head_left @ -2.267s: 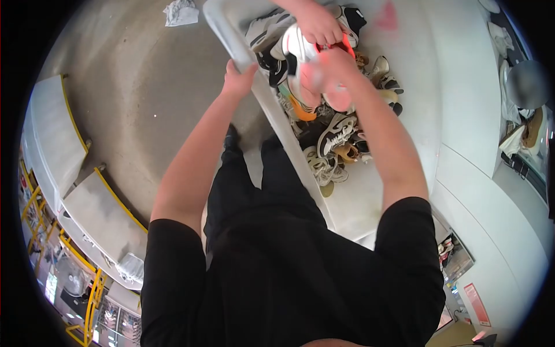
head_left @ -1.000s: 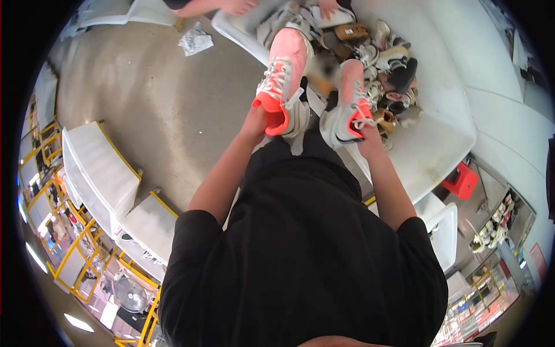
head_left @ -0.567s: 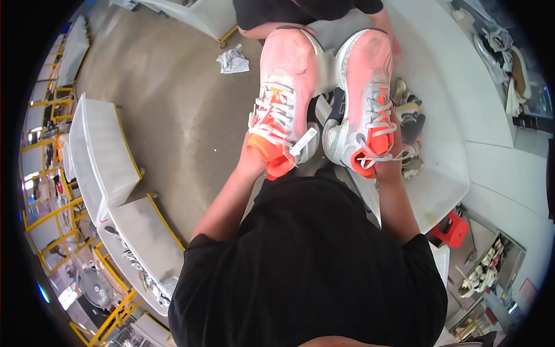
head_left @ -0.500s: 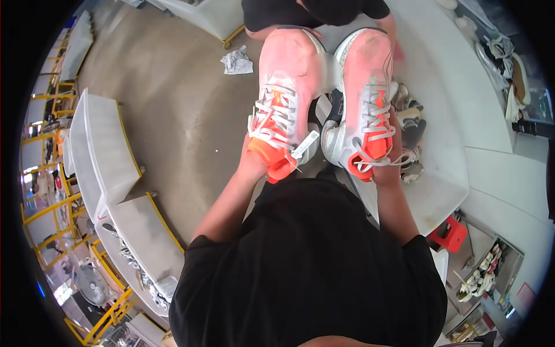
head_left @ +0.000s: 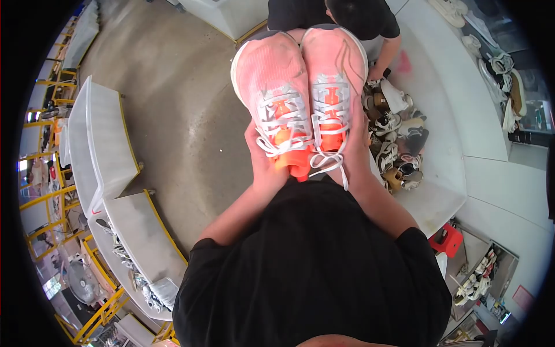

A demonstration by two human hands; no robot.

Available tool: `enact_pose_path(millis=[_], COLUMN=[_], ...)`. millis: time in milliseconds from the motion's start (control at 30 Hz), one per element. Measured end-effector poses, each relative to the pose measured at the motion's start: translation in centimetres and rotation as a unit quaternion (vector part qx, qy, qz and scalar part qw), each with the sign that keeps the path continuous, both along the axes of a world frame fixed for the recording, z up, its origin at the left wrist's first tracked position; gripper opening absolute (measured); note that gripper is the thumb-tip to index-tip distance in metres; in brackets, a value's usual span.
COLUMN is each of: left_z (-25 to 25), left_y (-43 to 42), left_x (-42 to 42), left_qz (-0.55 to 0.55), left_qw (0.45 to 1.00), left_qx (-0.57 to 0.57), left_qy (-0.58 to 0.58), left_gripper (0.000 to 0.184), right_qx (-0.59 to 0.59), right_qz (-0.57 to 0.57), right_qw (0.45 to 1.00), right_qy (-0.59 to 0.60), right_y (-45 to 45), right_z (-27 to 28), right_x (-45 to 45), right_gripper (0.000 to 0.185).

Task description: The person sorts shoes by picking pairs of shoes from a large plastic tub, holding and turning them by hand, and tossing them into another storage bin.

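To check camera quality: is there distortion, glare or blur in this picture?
Head view: strong fisheye bending, with black corners and a bowed white bin; a dull glare on the floor; the pink shoes look fairly sharp, the far yellow frames softer.

A workshop or warehouse area where shoes are handled in bulk is shown. Mixed, unboxed shoes (head_left: 399,130) are heaped in a large white tub (head_left: 436,188), into which an arm is reached by another person (head_left: 355,20). More footwear is seen in a tray (head_left: 478,281) off to the right. A bare, stained hard floor (head_left: 167,87), yellow-edged pale bins (head_left: 110,136), yellow metal frames (head_left: 101,318) and a large fan (head_left: 84,282) are also seen.
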State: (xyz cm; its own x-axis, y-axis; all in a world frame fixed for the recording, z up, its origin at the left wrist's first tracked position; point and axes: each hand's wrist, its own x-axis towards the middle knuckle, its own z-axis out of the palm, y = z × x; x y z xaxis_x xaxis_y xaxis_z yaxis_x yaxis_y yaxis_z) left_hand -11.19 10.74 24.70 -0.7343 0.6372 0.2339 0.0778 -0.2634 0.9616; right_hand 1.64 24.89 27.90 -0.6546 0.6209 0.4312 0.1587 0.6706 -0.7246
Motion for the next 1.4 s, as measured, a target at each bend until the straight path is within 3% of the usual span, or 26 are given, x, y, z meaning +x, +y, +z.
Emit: enact_pose_path(millis=[167, 233, 300, 333, 367, 400, 433, 533, 633, 733, 800, 967, 1100, 1400], left_z=[-2.2, -3.5, -3.3, -3.3, -3.3, -3.3, -3.5, -3.7, 2.5, 10.0, 13.1, 14.2, 14.7, 13.8], left_y=[-1.1, -1.6, -2.2, -2.8, -3.4, -3.9, -4.6, -6.3, -5.7, -4.9, -5.1, -4.6, -5.3, -5.8], left_x=[0.3, -0.1, -0.6, -1.0, -1.5, -2.0, -3.0, -7.0, -10.2, -12.3, -13.0, -13.4, -13.7, -12.9], left_qz=[0.008, 0.006, -0.002, -0.041, -0.079, -0.069, -0.067, 0.034, 0.203, 0.181, 0.095, 0.072, 0.072, 0.095], left_qw=[0.997, 0.997, 0.995, 0.996, 0.995, 0.996, 0.996, 0.997, 0.973, 0.971, 0.956, 0.947, 0.937, 0.932], left_qx=[0.058, 0.018, 0.038, 0.046, 0.054, 0.062, 0.062, 0.068, 0.074, 0.036, -0.071, -0.075, -0.074, -0.095], left_qy=[-0.059, 0.081, 0.090, 0.062, 0.033, 0.011, 0.009, 0.010, 0.079, 0.154, 0.268, 0.303, 0.335, 0.335], left_gripper=[0.094, 0.108, 0.109, 0.107, 0.104, 0.090, 0.090, 0.072, 0.072, 0.073, 0.073, 0.063, 0.048, 0.039], right_qx=[0.103, 0.103, 0.120, 0.124, 0.125, 0.149, 0.173, 0.186, 0.202, 0.268, 0.292, 0.376, 0.384, 0.385], right_qz=[-0.017, -0.015, 0.005, 0.011, 0.013, -0.007, -0.028, -0.016, 0.012, 0.013, 0.028, 0.033, 0.047, 0.053], right_qw=[0.994, 0.994, 0.993, 0.992, 0.992, 0.989, 0.985, 0.982, 0.979, 0.963, 0.956, 0.925, 0.921, 0.921], right_qy=[-0.037, -0.030, -0.005, 0.006, 0.006, 0.004, 0.002, 0.007, 0.011, 0.018, 0.017, 0.032, 0.048, 0.030], right_y=[0.1, 1.1, 2.0, 2.0, 2.0, 2.2, 2.1, 1.9, 2.2, 2.3, 2.0, 2.0, 1.3, 0.6], right_z=[1.4, 1.1, 1.7, 2.3, 2.2, 2.0, 1.9, 3.3, 4.9, 6.0, 7.1, 8.6, 9.5, 9.2], right_x=[-3.0, -3.2, -3.2, -3.4, -3.7, -4.0, -4.2, -4.3, -4.1, -4.5, -4.7, -5.0, -5.2, -4.9], right_gripper=[0.123, 0.121, 0.107, 0.094, 0.094, 0.074, 0.060, 0.058, 0.056, 0.054, 0.054, 0.054, 0.054, 0.052])
